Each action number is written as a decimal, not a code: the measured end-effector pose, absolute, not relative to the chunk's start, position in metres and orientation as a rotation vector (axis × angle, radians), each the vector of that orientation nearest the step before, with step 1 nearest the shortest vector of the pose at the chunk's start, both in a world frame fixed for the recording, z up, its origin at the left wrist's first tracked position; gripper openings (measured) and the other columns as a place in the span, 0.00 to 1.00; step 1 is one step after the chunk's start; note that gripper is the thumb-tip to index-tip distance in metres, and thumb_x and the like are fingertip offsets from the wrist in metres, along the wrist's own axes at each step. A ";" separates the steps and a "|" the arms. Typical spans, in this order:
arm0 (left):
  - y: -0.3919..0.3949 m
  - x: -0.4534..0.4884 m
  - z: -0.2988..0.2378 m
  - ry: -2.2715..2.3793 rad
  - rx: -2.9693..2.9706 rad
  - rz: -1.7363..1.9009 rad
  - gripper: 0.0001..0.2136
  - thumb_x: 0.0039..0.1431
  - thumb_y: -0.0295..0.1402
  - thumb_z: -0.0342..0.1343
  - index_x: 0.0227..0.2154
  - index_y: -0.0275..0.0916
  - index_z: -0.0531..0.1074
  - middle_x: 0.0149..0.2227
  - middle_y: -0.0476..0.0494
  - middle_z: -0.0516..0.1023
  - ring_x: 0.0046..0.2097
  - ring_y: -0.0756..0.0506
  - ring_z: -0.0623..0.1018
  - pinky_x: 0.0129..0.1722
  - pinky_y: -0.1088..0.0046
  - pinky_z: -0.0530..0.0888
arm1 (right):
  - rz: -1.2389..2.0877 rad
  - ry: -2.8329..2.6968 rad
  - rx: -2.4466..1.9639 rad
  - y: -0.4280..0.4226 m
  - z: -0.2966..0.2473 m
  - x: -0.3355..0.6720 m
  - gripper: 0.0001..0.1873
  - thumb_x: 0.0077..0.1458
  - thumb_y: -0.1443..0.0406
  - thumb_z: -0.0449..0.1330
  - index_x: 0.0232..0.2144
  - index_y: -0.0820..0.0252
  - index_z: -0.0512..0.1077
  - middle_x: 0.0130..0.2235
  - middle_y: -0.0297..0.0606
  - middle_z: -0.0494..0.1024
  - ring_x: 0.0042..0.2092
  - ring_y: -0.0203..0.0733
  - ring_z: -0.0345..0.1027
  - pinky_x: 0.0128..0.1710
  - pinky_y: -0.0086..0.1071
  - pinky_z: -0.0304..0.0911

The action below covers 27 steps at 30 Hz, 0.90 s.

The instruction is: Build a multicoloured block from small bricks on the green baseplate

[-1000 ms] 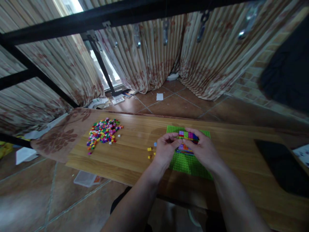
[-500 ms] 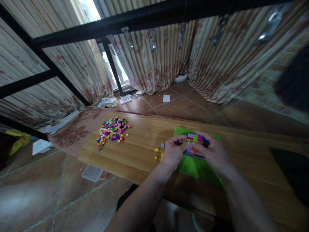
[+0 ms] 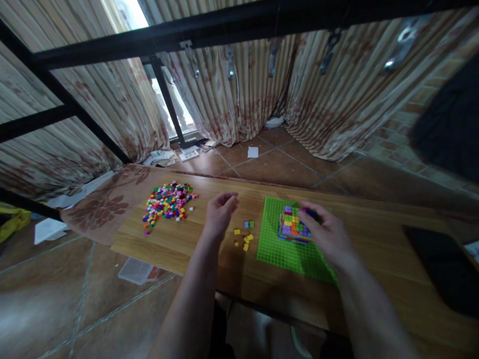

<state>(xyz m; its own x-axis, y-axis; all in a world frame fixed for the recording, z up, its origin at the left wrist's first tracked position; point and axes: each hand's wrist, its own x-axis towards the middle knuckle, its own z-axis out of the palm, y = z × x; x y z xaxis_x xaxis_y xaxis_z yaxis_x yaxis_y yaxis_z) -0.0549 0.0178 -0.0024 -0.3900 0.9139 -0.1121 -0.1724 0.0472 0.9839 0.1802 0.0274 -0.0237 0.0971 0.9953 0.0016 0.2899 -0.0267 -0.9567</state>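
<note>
On a green studded baseplate (image 3: 271, 229) stands a block-shaped build of many-coloured toy bricks (image 3: 294, 229), stacked several layers high. My right hand (image 3: 329, 229) is closed around the right side of this build, its fingertips at the top and far edge and covering that part. My left hand (image 3: 221, 212) is in the air over the table, left of the baseplate. Its fingers are curled with thumb and forefinger close together, and nothing shows between them. Just right of it lie several loose yellow bricks (image 3: 247, 241), a blue brick (image 3: 246, 224) and a green brick (image 3: 251, 224).
A heap of small coloured bricks (image 3: 170, 201) lies at the left of the wooden table (image 3: 209, 249). A dark flat object (image 3: 437, 264) rests at the right. A clear plastic box (image 3: 135, 270) is on the floor. A black metal rail (image 3: 224, 36) crosses above, before the curtains.
My left hand has left the brick build and moved left, past the loose bricks. My right hand stays at the build. The view has shifted slightly.
</note>
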 end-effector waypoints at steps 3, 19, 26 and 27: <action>0.016 -0.077 -0.006 1.482 1.041 1.296 0.11 0.43 0.35 0.63 0.30 0.34 0.76 0.25 0.51 0.75 0.28 0.53 0.70 0.30 0.78 0.66 | 0.964 -1.240 -1.442 0.031 -0.026 0.181 0.21 0.49 0.54 0.63 0.44 0.58 0.76 0.44 0.43 0.80 0.44 0.49 0.74 0.47 0.47 0.68; -0.006 -0.094 -0.009 1.643 1.747 0.432 0.06 0.40 0.25 0.58 0.25 0.35 0.76 0.24 0.50 0.76 0.28 0.50 0.72 0.29 0.76 0.66 | 0.923 -1.146 -1.424 0.030 -0.021 0.181 0.18 0.48 0.56 0.64 0.40 0.58 0.78 0.43 0.42 0.81 0.45 0.49 0.75 0.49 0.46 0.68; -0.005 -0.087 -0.008 1.651 1.884 0.465 0.05 0.46 0.24 0.55 0.26 0.35 0.75 0.26 0.48 0.77 0.30 0.49 0.73 0.31 0.76 0.67 | 0.917 -1.163 -1.425 0.032 -0.025 0.183 0.17 0.48 0.56 0.64 0.40 0.57 0.78 0.42 0.42 0.82 0.45 0.49 0.75 0.49 0.47 0.68; -0.005 -0.086 -0.007 1.609 1.885 0.505 0.05 0.48 0.25 0.54 0.26 0.35 0.75 0.27 0.48 0.77 0.30 0.49 0.73 0.31 0.76 0.67 | 0.917 -1.157 -1.425 0.033 -0.024 0.183 0.17 0.48 0.56 0.65 0.39 0.58 0.78 0.42 0.42 0.82 0.45 0.49 0.75 0.49 0.47 0.68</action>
<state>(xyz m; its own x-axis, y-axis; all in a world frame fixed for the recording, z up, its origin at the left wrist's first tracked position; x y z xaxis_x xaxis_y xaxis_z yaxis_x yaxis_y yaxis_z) -0.0859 -0.0049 -0.0072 0.1915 0.9769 -0.0952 0.7476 -0.0823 0.6590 0.1826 0.0326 -0.0244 0.2427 0.9690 0.0465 0.1769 0.0029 -0.9842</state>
